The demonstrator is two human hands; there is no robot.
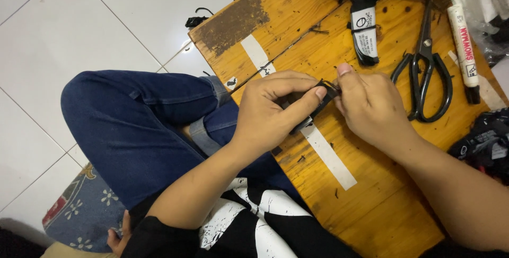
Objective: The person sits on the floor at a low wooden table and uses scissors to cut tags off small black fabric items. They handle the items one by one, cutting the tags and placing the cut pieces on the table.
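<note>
Strap (318,104), probably black webbing, between both hands above wooden table (382,194)

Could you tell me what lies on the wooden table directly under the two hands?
A white tape strip runs across the wooden table beneath the left hand and right hand; its middle stretch is covered by them.

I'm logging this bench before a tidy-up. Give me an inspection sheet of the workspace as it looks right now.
Surface: low wooden table, worn dark patch, strips of white tape stuck on it.
Job's things: small black strap piece pinched between both hands above the tape.
Clutter: black scissors, closed; white marker; black-and-white labelled straps at the far edge; a dark pile at the right edge.
Grippers: left hand and right hand both grip the strap piece.
Cables: nothing seen.
Surroundings: white tiled floor, black scraps on it, a patterned mat.
</note>
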